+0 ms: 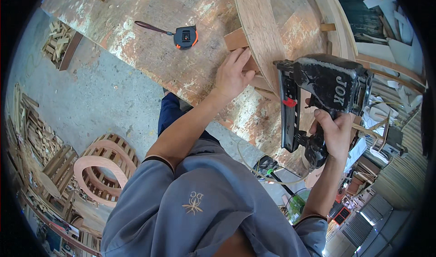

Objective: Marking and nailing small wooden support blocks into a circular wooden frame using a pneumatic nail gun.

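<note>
Leftmost, heaps of wood offcuts (pixel 27 129) along the floor edge, too many to count, and a second pile (pixel 58 41) packed in a shallow box under the bench corner. Nearer, two curved slatted frames (pixel 105 168) stacked on the concrete floor (pixel 104 93), the top one faced with a pale plywood ring. Further right, one workbench (pixel 150 39) with a worn, paint-flecked top; on it one tape measure (pixel 185 37), black and orange, with a dark strap trailing off to its left. Next, one left hand (pixel 232 74), fingers spread flat and pressing down on a small wooden block (pixel 237 39) set against the plywood hoop (pixel 259 25); palm down, nothing gripped, fingertips touching both block and the hoop's lower edge. One large curved hoop, standing on edge on the bench, a second curved band (pixel 334 16) just behind it, short cross blocks between the two; exact count of blocks hidden. Right again, one black nail gun (pixel 318 98) held upright just beside the hoop, long magazine facing left. One right hand (pixel 335 132) wrapped tight about the gun's handle, fingers fully closed round it. Below, one pale air hose (pixel 272 177) looping from the gun's base. Far right, cluttered scrap and shelving, blurred.
</note>
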`<state>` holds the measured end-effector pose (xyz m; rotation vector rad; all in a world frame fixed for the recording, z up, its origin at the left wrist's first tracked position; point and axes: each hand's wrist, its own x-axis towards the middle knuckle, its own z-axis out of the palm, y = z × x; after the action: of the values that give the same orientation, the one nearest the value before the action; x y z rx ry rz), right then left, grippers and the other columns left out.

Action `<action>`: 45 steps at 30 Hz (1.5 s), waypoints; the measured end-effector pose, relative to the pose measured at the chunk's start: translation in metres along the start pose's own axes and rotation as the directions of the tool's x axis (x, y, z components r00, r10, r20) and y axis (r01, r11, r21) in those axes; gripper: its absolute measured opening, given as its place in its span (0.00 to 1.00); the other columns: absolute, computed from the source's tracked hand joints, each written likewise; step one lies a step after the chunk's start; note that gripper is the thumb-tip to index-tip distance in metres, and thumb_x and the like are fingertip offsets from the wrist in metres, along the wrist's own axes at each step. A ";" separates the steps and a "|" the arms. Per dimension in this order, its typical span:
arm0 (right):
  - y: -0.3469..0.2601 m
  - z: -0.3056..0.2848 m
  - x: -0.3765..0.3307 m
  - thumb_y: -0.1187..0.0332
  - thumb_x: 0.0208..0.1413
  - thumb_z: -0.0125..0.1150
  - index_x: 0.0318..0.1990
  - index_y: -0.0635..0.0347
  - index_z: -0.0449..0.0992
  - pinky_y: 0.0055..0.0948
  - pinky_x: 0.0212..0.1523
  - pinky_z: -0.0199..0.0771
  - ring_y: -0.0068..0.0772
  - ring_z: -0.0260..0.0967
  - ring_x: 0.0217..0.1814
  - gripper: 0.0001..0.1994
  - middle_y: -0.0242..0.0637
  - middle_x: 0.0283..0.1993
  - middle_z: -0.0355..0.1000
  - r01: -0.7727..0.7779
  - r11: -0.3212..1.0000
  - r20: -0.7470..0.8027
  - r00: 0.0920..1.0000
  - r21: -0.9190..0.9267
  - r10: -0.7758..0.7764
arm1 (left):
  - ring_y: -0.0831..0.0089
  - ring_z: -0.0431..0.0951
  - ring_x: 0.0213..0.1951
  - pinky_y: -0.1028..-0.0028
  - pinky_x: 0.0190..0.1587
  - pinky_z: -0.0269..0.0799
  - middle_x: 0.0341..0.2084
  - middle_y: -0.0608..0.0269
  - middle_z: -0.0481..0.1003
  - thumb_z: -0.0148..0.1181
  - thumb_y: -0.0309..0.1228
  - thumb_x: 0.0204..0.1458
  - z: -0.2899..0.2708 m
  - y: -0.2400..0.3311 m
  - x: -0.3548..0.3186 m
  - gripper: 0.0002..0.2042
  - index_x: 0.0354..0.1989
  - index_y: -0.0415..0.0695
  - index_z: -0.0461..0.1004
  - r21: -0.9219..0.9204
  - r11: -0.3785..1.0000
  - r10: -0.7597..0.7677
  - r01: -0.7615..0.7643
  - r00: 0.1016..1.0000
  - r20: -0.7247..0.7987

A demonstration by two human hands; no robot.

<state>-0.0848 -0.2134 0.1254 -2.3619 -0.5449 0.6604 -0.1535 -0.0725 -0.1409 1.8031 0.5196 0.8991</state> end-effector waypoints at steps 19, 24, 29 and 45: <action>-0.013 0.008 0.003 0.74 0.50 0.63 0.33 0.70 0.76 0.21 0.19 0.66 0.20 0.67 0.18 0.07 0.32 0.26 0.73 -0.078 0.995 0.086 0.994 0.054 0.073 | 0.50 0.73 0.49 0.61 0.49 0.73 0.51 0.50 0.69 0.66 0.30 0.39 0.001 0.000 0.001 0.29 0.54 0.43 0.68 -0.017 0.999 -0.050 0.050 0.998 0.028; -0.014 0.008 0.003 0.73 0.50 0.63 0.32 0.70 0.76 0.20 0.19 0.66 0.20 0.67 0.18 0.07 0.32 0.26 0.73 -0.094 0.995 0.070 0.993 0.021 0.092 | 0.52 0.73 0.49 0.63 0.49 0.73 0.50 0.50 0.70 0.67 0.30 0.38 0.000 0.000 0.003 0.28 0.52 0.41 0.69 0.001 1.000 0.010 -0.010 1.000 -0.010; -0.005 0.003 0.006 0.73 0.50 0.63 0.33 0.70 0.76 0.20 0.18 0.65 0.19 0.67 0.18 0.07 0.32 0.26 0.73 -0.132 0.991 0.085 0.987 -0.019 0.133 | 0.53 0.74 0.48 0.63 0.49 0.73 0.49 0.50 0.71 0.67 0.30 0.37 -0.002 0.002 0.005 0.28 0.51 0.40 0.70 -0.009 1.000 0.013 -0.013 1.000 -0.014; -0.016 0.008 0.020 0.70 0.51 0.61 0.30 0.69 0.76 0.21 0.17 0.63 0.18 0.66 0.16 0.09 0.31 0.16 0.70 -0.070 0.996 0.097 0.992 -0.063 0.076 | 0.52 0.73 0.51 0.63 0.51 0.72 0.51 0.49 0.71 0.67 0.28 0.38 0.000 -0.001 0.003 0.29 0.54 0.42 0.68 -0.027 0.999 -0.046 0.046 0.999 -0.011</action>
<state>-0.0768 -0.1883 0.1240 -2.4240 -0.5296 0.8090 -0.1512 -0.0696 -0.1409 1.7554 0.5517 0.8815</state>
